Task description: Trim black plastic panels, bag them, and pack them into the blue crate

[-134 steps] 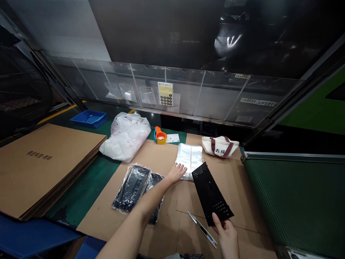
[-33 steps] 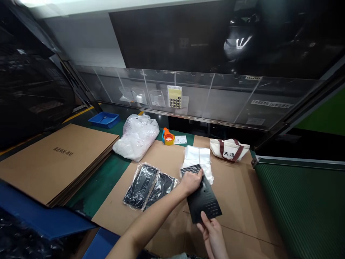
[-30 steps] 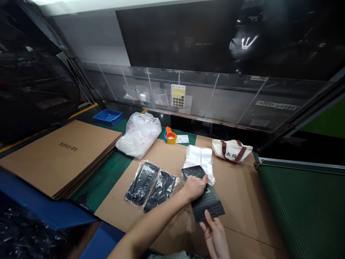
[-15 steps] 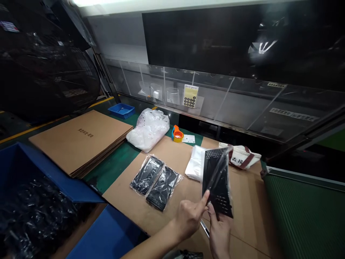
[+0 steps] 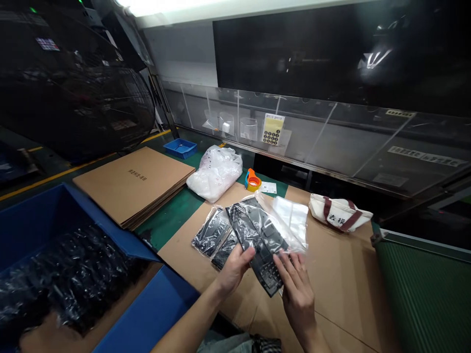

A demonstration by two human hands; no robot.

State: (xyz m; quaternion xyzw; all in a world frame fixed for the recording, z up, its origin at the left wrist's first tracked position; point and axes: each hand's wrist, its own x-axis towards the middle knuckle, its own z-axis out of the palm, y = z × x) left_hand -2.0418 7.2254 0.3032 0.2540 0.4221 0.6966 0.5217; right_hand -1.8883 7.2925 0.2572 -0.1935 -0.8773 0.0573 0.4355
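Both hands hold a black perforated plate (image 5: 257, 238) wrapped in a clear plastic bag, tilted over the cardboard-covered table. My left hand (image 5: 235, 267) grips its left edge with fingers curled under it. My right hand (image 5: 294, 282) lies with fingers stretched along its lower right end, pinching the bag. Two bagged black plates (image 5: 213, 238) lie just to the left, partly under the held one. A stack of empty clear bags (image 5: 294, 215) lies behind it.
A blue bin (image 5: 55, 274) of bagged black parts stands at the near left. A stack of flat cardboard (image 5: 136, 184), a white plastic sack (image 5: 217, 169), a tape roll (image 5: 253, 181) and a small cloth bag (image 5: 338, 215) lie beyond. A green conveyor (image 5: 423, 294) runs on the right.
The bare black plate went into a clear bag, was lifted upright, then swung down and leftward over the two bagged plates. The view has turned to the left.
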